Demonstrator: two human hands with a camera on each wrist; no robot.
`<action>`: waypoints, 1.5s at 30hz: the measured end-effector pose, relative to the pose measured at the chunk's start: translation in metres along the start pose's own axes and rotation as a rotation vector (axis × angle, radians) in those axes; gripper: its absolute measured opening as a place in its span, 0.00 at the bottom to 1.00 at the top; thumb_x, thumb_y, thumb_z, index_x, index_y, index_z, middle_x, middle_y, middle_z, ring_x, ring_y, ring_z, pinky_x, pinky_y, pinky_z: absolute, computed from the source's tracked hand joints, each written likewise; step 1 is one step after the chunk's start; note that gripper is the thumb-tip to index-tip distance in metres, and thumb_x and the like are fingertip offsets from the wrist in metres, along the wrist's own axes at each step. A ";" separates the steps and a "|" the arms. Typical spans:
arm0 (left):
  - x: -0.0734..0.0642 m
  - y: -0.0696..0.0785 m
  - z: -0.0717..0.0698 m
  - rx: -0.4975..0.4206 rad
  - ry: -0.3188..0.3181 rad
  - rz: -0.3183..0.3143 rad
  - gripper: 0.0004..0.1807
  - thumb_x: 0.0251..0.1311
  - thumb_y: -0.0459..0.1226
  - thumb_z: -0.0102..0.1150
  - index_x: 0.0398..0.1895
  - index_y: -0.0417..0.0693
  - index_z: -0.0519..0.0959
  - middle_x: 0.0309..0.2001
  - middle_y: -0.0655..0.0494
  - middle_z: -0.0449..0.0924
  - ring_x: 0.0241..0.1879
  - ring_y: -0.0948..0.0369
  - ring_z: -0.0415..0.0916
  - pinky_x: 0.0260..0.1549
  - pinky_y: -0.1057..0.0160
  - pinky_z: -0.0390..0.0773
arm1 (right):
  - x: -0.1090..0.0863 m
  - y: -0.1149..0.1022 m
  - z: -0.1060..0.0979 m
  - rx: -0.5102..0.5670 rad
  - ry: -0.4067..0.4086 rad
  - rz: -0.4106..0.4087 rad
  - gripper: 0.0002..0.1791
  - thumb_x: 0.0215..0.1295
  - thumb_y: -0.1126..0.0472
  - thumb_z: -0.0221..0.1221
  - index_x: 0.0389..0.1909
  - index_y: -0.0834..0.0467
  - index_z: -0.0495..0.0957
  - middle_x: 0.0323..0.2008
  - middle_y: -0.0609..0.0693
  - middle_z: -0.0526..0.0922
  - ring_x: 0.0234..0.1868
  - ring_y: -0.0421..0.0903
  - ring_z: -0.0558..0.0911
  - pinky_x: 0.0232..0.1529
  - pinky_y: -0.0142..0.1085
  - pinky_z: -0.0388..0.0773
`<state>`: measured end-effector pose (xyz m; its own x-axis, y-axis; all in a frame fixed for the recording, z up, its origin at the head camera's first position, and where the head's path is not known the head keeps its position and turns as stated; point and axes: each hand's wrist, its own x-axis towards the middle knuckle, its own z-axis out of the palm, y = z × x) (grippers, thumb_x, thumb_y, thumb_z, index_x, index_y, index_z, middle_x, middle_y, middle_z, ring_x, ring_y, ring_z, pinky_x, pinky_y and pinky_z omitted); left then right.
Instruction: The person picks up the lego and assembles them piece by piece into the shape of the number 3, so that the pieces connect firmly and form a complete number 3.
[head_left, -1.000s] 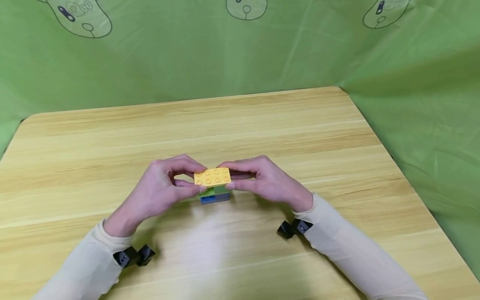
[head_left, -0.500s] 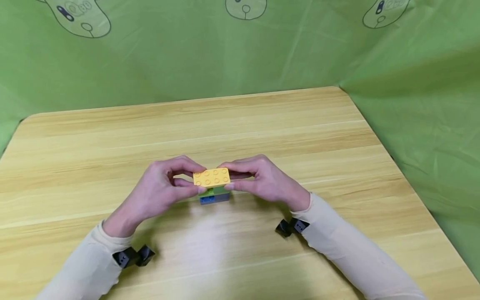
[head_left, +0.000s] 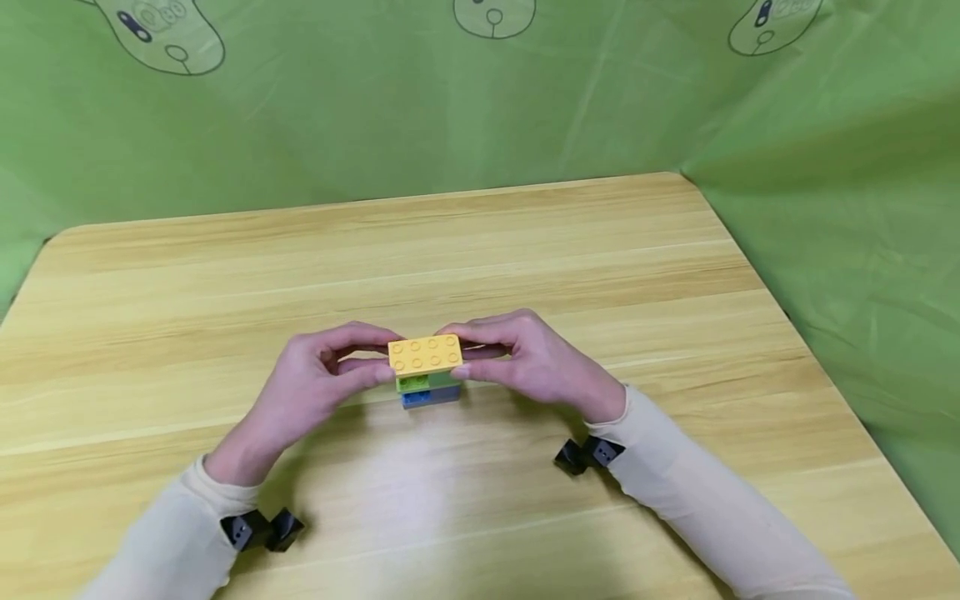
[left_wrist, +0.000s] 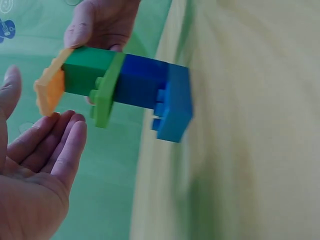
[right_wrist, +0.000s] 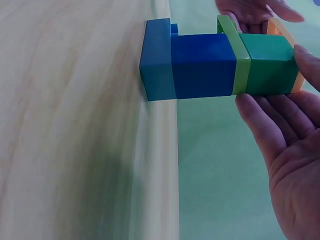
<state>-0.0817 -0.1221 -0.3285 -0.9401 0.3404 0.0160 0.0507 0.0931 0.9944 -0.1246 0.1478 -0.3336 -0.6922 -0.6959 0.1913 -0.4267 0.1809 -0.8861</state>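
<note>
A stack of toy building bricks stands upright on the table. From the top it has a yellow plate [head_left: 425, 354], a green brick [right_wrist: 272, 62], a light green plate [left_wrist: 107, 92], a dark blue brick [right_wrist: 202, 65] and a blue plate [left_wrist: 176, 102]. The plates jut out to the left past the narrower bricks. My right hand [head_left: 536, 362] pinches the green brick near the top, thumb on one side and fingers on the other. At the yellow plate's left end is my left hand [head_left: 307, 379], its thumb spread away and its straight fingertips close to the plate's edge.
The wooden table [head_left: 480, 250] reaches back to a green curtain [head_left: 375, 125] with printed outlines, which also hangs along the right side. A black wrist camera [head_left: 262, 531] sits on the left sleeve, and another camera [head_left: 588, 455] on the right.
My left hand has loosened its pinch on the stack's top and shifted slightly left. My right hand and the brick stack stay in place.
</note>
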 end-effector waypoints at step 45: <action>0.018 -0.014 0.000 0.163 0.199 0.024 0.13 0.62 0.40 0.67 0.47 0.44 0.85 0.45 0.56 0.85 0.48 0.61 0.80 0.46 0.64 0.81 | 0.039 -0.010 -0.004 0.309 0.344 0.281 0.21 0.66 0.64 0.63 0.58 0.67 0.76 0.48 0.58 0.83 0.46 0.53 0.84 0.45 0.42 0.83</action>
<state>-0.0991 -0.1175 -0.3420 -0.9850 0.1554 0.0757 0.1123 0.2428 0.9636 -0.1501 0.1220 -0.3156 -0.9280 -0.3726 0.0103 -0.0426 0.0786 -0.9960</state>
